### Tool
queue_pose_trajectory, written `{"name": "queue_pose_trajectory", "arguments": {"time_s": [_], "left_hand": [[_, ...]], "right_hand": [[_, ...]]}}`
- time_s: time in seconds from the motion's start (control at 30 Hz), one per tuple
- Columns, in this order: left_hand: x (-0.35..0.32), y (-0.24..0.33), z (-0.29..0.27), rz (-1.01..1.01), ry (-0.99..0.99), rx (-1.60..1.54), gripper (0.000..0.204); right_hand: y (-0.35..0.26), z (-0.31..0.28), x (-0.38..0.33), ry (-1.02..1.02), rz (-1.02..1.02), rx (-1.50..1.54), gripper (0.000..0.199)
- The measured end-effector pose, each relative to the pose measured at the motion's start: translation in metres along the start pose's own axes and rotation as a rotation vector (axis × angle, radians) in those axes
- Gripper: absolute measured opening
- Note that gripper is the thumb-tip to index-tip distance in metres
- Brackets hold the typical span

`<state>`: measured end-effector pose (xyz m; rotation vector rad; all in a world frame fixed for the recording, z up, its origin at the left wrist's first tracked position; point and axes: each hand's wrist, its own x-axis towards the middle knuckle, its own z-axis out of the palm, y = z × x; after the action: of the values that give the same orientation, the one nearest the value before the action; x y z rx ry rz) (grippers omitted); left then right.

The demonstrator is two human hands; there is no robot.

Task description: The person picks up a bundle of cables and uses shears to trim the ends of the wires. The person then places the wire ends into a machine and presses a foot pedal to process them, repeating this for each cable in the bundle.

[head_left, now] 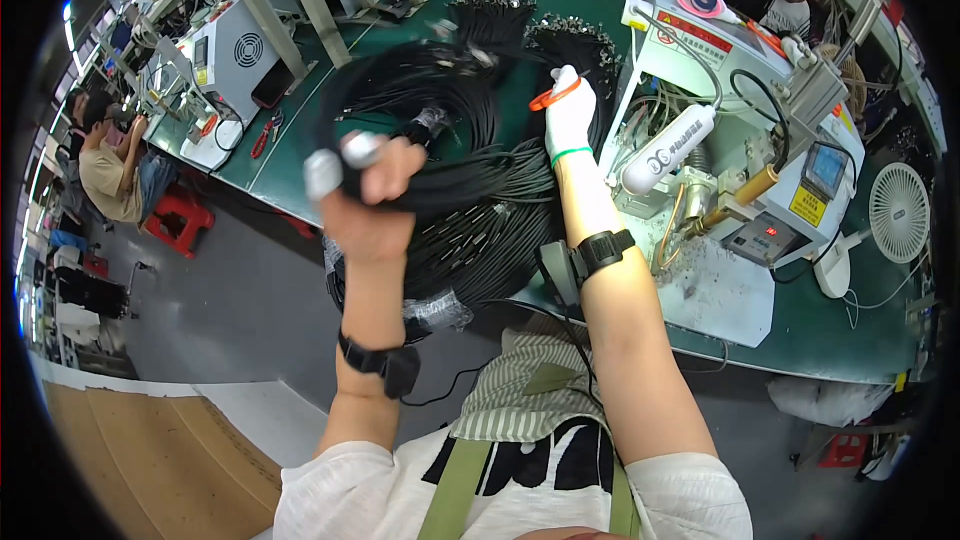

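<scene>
My left hand (368,195), two fingertips wrapped in pale tape, grips a thick coil of black cables (420,130) and holds it up over the green table (300,155). My right hand (570,115) wears a white glove and holds orange-handled scissors (553,94) above a heap of black cables (500,230) with metal connector ends. Both wrists carry black bands.
A white bench machine (760,130) with a small display, hoses and a brass nozzle stands to the right, with a white fan (898,212) beyond it. A grey box with a fan grille (240,50) sits at the far left. A person sits at left near a red stool (180,220).
</scene>
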<state>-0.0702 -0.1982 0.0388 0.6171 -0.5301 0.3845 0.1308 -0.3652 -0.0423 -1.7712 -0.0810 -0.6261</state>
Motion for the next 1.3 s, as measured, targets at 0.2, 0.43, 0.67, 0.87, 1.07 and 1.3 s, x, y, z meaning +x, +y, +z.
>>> {"name": "queue_pose_trajectory", "arguments": {"time_s": [0.2, 0.43, 0.67, 0.87, 1.07, 1.3], "left_hand": [[-0.031, 0.084, 0.024, 0.432, -0.072, -0.244, 0.022], [-0.057, 0.104, 0.018, 0.247, -0.625, 0.167, 0.009], [-0.055, 0.017, 0.046, -0.317, -1.31, -0.409, 0.013], [-0.075, -0.058, 0.104, -0.954, -1.096, -0.092, 0.034], [-0.067, -0.169, 0.168, -1.316, -1.729, 0.484, 0.041], [-0.121, -0.245, 0.186, -1.389, -2.053, 0.564, 0.055]], "right_hand": [[0.004, 0.008, 0.001, 0.033, -0.05, -0.08, 0.041], [-0.044, -0.036, -0.05, -0.326, 0.181, 0.883, 0.037], [-0.09, -0.216, -0.191, -0.522, -0.37, 0.234, 0.029], [-0.095, -0.335, -0.23, -0.163, 0.028, 0.073, 0.024], [-0.003, -0.405, -0.237, 0.004, 0.156, 1.328, 0.045], [-0.047, -0.404, -0.261, 0.333, 0.392, 0.671, 0.039]]}}
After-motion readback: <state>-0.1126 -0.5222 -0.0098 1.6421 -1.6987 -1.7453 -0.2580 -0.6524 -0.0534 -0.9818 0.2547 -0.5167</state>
